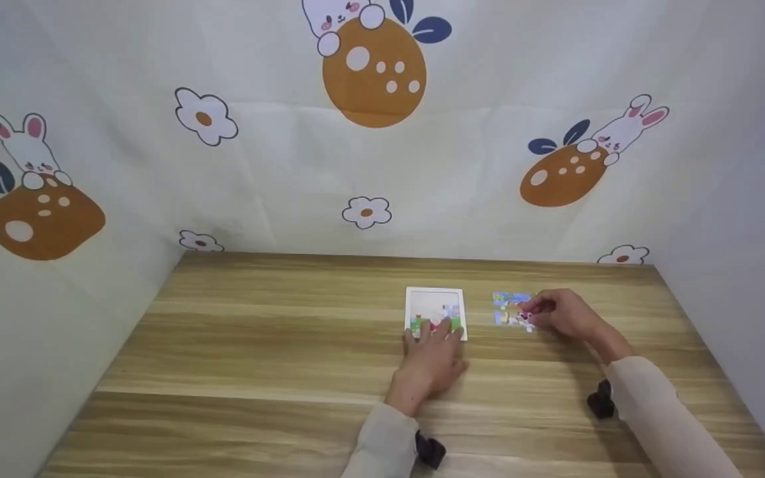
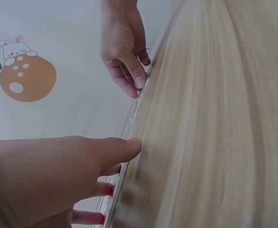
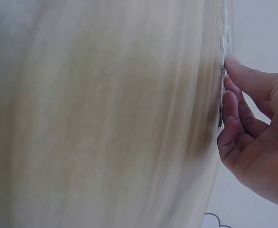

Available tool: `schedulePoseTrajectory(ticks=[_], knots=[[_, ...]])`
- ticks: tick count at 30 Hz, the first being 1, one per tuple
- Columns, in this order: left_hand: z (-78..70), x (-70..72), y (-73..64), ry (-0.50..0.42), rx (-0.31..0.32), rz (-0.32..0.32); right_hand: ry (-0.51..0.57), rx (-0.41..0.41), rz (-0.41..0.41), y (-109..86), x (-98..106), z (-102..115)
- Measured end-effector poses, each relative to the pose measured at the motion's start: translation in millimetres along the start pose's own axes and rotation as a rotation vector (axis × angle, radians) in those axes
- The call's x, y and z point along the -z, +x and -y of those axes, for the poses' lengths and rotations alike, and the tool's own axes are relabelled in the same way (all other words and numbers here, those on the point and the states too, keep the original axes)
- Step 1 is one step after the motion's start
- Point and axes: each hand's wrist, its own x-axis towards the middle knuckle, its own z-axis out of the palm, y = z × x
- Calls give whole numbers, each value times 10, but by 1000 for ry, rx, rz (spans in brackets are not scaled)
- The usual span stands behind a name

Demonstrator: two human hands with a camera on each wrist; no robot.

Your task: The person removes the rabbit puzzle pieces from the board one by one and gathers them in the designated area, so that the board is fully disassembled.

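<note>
A wood-grained desk (image 1: 256, 358) is spreading beneath both hands' fingers, and a pale cloth (image 1: 276, 166) printed with rabbits, oranges and flowers is hanging beyond them. Under the spread, nearly straight fingers of the left hand (image 1: 430, 362), a white-rimmed puzzle tray (image 1: 435, 290) is lying flat, showing colourful pieces (image 1: 452, 310) low down and a pale, bare area above the fingertips. At the bent thumb and fingers of the right hand (image 1: 570, 315), blue, white and yellow loose pieces (image 1: 501, 317) are lying grouped; whether those fingers are pinching one, the views are not telling. The left fingers are covering the tray's near edge, the right ones the group's right side. Behind each hand, a dark wrist device (image 1: 430, 450) is showing beside a pale sleeve (image 1: 382, 441).
</note>
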Motion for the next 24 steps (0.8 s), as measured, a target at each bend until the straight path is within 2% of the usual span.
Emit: schedulePoseTrajectory(ticks=[7, 12, 16, 24], knots=[[4, -15, 7, 30, -5, -11, -18, -5, -27, 34, -69, 187], [5, -28, 13, 27, -4, -25, 11, 22, -1, 90, -141, 374], [1, -19, 6, 17, 2, -25, -7, 34, 17, 156, -205, 515], [-4, -3, 8, 21, 3, -13, -26, 55, 31, 278, -360, 675]])
